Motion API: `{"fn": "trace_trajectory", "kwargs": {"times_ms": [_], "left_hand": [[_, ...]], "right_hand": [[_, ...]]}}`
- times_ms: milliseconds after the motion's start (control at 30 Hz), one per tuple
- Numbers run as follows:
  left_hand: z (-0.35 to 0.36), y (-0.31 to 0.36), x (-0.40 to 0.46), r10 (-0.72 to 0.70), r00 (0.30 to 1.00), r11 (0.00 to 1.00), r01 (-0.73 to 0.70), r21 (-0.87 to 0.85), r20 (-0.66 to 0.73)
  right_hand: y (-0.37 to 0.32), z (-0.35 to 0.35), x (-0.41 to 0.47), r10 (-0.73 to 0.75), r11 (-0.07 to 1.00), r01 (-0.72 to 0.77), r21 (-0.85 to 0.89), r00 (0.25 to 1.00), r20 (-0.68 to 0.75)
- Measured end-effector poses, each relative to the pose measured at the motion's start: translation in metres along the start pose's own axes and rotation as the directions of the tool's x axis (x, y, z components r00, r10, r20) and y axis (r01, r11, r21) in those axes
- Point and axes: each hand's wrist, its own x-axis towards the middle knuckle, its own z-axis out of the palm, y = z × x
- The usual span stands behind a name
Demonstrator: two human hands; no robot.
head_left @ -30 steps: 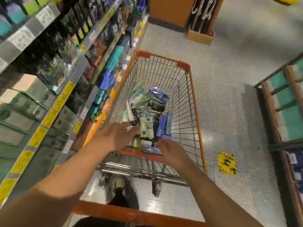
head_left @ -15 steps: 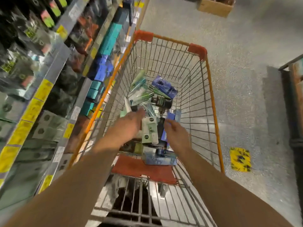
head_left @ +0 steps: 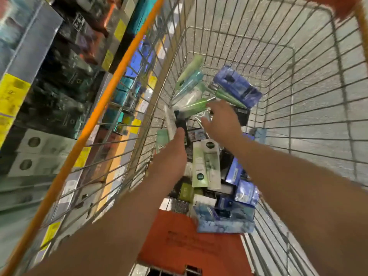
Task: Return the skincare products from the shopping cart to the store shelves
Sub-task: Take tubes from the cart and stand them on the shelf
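The wire cart [head_left: 310, 80] held tubes [head_left: 196, 105] and boxes [head_left: 207, 162]; left hand [head_left: 171, 156] touched them, grip unclear, right hand [head_left: 221, 122] spread wide above.

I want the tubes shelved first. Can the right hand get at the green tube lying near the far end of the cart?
Probably yes. The right hand is already down inside the cart, open, its fingers at the green tube, which lies on top of the pile with nothing over it.

cart rim [head_left: 111, 92]: orange
cart wire [head_left: 298, 96]: silver-grey
cart seat flap [head_left: 191, 240]: red-orange
tubes [head_left: 189, 70] at cart's far end: pale green, teal
box [head_left: 237, 86] beside tubes: mottled blue
shelf tags [head_left: 12, 92] left of cart: yellow
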Motion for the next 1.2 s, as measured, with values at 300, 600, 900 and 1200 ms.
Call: {"fn": "trace_trajectory", "kwargs": {"times_ms": [300,600,900,1200], "left_hand": [[0.029,-0.015,0.018,-0.106,0.983,0.856,0.168,-0.488,0.152],[0.039,-0.027,0.011,-0.109,0.970,0.855,0.204,-0.477,0.219],[0.045,-0.043,0.012,-0.152,0.962,0.888,0.234,-0.395,0.229],[0.032,-0.034,-0.004,-0.186,0.977,0.905,0.212,-0.370,0.106]], "right_hand": [[0.001,0.033,0.045,-0.088,0.967,0.130,-0.218,0.978,0.191],[0.010,0.046,0.044,-0.109,0.900,0.140,-0.412,0.989,0.098],[0.002,0.048,0.022,-0.070,0.928,0.079,-0.363,0.997,0.039],[-0.021,0.051,-0.065,0.385,0.897,-0.360,0.256,0.922,-0.053]]}}
